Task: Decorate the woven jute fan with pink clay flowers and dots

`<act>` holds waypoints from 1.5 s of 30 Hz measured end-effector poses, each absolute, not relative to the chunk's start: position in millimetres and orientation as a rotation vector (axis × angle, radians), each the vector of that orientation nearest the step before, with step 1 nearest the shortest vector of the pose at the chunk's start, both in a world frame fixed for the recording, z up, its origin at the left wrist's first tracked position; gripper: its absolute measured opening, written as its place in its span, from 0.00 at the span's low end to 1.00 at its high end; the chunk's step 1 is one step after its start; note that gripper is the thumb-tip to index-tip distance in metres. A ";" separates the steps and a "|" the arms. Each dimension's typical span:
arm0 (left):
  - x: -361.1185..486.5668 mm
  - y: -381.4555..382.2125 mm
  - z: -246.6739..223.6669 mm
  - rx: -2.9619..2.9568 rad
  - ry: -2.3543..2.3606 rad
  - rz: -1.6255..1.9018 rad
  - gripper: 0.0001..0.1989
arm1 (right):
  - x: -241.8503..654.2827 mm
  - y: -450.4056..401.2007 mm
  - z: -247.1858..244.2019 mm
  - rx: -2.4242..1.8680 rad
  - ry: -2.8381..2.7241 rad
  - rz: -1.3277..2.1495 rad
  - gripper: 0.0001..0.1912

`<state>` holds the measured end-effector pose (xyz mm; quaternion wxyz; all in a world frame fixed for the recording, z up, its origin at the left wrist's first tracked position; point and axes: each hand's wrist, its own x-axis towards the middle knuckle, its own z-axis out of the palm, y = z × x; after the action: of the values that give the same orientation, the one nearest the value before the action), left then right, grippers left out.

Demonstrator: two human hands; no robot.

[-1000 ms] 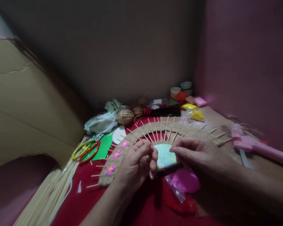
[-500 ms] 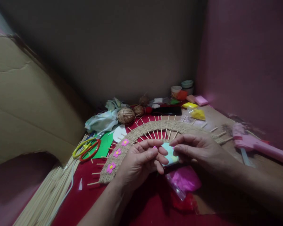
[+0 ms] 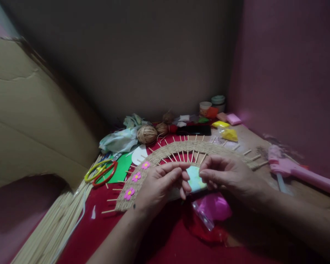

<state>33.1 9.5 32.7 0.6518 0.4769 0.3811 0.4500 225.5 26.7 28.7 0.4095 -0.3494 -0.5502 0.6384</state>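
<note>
A woven twine arch [image 3: 178,147] with sticks poking out along both edges lies on red cloth. Pink flowers with yellow centres [image 3: 136,176] sit on its left part. Over the arch's inner side, my left hand [image 3: 169,181] has thumb and forefinger pressed together; whatever is between them is hidden. My right hand [image 3: 222,172] is pinched too, its fingertips beside a pale blue-green patterned piece [image 3: 194,178], and any small thing in them cannot be made out. Below the hands rests a packet of bright pink material [image 3: 215,207].
Yellow and red-orange handled scissors [image 3: 104,173] lie on green sheet [image 3: 123,168] at left, near a bundle of sticks [image 3: 51,227]. Twine balls [image 3: 147,135], a dark phone [image 3: 195,130] and yellow packets [image 3: 229,134] are behind. A pink glue gun [image 3: 299,169] lies right.
My left thumb and forefinger have closed together, and the pink bit seen at their tips is now hidden. My right fingertips have shifted slightly, and the pink bit beside them no longer shows.
</note>
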 end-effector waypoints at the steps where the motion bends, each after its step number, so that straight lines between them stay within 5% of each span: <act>1: 32.6 10.2 33.2 1.103 0.858 1.026 0.09 | 224.8 27.4 30.2 -0.878 -1.380 1.609 0.11; 11: 23.4 13.1 47.4 1.392 1.285 1.043 0.10 | 209.1 31.9 58.2 -0.903 -1.579 1.465 0.07; 19: 23.9 13.1 46.5 1.368 1.253 0.960 0.04 | 211.9 30.3 40.1 -1.020 -1.674 1.290 0.14; 31: 25.3 13.0 47.2 1.792 1.383 0.935 0.08 | 219.4 36.5 32.3 -1.077 -1.769 1.046 0.08; 39: 25.4 12.6 38.1 1.937 1.364 1.067 0.07 | 217.2 34.6 29.3 -0.967 -1.601 1.236 0.03; 45: 28.6 17.4 29.5 2.248 1.334 0.853 0.06 | 217.0 34.1 31.4 -1.002 -1.587 1.284 0.05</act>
<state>28.6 17.4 29.5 0.1948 0.8018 0.4760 0.3041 217.0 34.1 31.4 0.4203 -0.3997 -0.6333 0.5124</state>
